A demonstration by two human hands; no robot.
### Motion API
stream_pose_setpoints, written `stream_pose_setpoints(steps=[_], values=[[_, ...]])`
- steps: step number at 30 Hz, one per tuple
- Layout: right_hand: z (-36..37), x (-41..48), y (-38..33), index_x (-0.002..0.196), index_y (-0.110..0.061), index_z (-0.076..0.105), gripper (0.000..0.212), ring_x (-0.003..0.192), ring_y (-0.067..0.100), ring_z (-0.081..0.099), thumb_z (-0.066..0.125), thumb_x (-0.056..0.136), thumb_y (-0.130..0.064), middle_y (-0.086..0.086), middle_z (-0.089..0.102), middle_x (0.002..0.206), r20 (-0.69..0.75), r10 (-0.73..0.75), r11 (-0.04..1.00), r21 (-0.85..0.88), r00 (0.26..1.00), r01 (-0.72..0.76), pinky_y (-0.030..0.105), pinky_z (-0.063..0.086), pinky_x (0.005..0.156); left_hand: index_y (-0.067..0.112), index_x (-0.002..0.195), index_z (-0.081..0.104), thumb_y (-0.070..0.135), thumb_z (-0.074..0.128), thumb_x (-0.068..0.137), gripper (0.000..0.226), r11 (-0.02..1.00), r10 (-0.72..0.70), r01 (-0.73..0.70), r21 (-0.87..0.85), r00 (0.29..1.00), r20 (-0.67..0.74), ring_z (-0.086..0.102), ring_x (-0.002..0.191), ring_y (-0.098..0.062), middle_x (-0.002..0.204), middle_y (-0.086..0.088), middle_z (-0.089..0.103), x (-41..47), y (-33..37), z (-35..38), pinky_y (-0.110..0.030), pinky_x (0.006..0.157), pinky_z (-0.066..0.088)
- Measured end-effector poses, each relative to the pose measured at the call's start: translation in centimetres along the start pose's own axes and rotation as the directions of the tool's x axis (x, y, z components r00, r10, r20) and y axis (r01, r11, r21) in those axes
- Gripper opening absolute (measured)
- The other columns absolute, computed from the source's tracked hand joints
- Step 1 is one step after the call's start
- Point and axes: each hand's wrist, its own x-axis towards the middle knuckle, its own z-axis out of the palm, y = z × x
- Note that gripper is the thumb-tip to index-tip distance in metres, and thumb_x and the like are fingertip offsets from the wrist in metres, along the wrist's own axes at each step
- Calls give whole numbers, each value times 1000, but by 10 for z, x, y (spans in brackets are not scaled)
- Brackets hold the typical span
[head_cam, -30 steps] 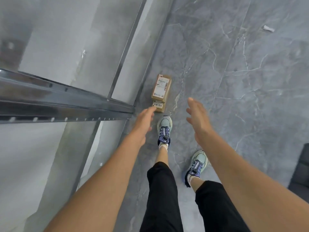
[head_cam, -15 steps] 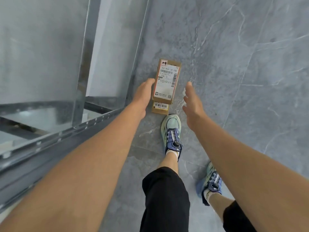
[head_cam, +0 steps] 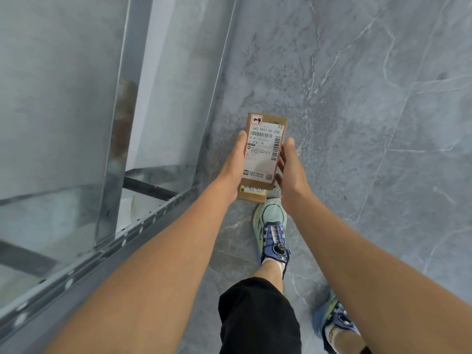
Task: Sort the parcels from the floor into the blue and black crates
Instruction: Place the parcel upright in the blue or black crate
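left grip [head_cam: 233, 164] clasps the labelled cardboard parcel [head_cam: 261, 152] at its nine o'clock edge, right grip [head_cam: 292, 175] at its three o'clock edge.

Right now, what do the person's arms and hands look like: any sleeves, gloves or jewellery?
The left forearm and right forearm are bare, no sleeve in view. The left hand and right hand are bare too: no gloves, rings, watch or wristband visible.
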Motion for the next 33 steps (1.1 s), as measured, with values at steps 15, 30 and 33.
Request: stream_pose_setpoints(steps=[15, 30, 33], values=[[-50, -213, -139, 119, -46, 64, 43, 86, -25, 63, 23, 111, -56, -37, 71, 94, 143, -308, 933, -150, 940, 329, 1, 48, 65, 32, 133, 66, 64, 18, 105, 64, 965, 238, -241, -106, 970, -38, 71, 94, 4, 113, 15, 75, -230, 106, 45, -29, 88, 50], [-100, -553, -290, 139, -45, 63, 67, 122, 10, 67, 26, 97, -83, -10, 72, 130, 355, -689, 651, -82, 632, 755, 35, 51, 105, 44, 127, 64, 64, 18, 104, 55, 722, 654, -684, -100, 723, -223, 67, 100, 9, 114, 20, 74, -603, 212, 112, -24, 84, 47], [-114, -618, -301, 136, -44, 66, 61, 118, 11, 69, 27, 99, -75, -9, 74, 127, 371, -726, 617, -18, 579, 786, 35, 52, 102, 44, 121, 68, 62, 21, 104, 53, 657, 715, -750, -76, 652, -253, 68, 98, 9, 111, 21, 75, -669, 214, 124, -27, 89, 47]])
